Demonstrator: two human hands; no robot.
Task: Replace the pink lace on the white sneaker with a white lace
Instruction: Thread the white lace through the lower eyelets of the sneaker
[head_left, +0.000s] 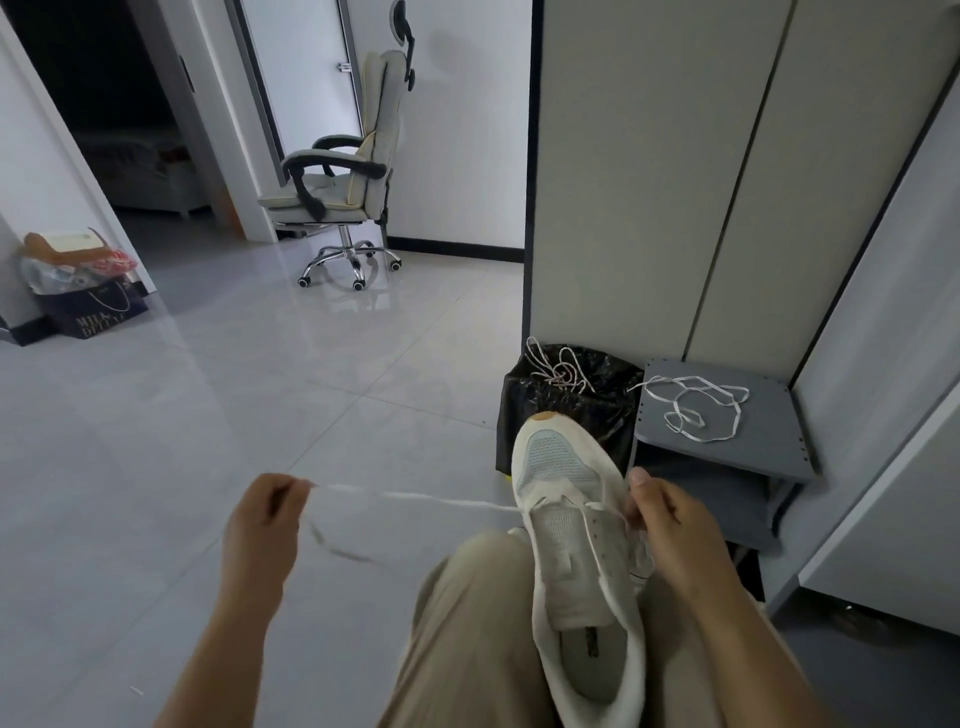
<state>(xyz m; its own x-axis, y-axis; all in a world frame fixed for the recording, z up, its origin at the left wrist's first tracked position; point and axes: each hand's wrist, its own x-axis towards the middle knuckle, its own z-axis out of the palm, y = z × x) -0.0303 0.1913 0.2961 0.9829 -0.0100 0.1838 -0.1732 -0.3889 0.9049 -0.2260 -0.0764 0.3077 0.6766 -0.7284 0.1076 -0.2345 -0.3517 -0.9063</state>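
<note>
Sneaker, white, lies toe-up on the person's leg at lower centre-right of the frame. The right hand grips its right side near the front eyelets, and a white lace runs from those eyelets leftward to the left hand, which pinches it with curled fingers, a blurred tail hanging below. Just beyond the toe a pink lace lies on a black bin, a spare lace is coiled on the grey stool beside it, and a chair stands upper left of centre.
</note>
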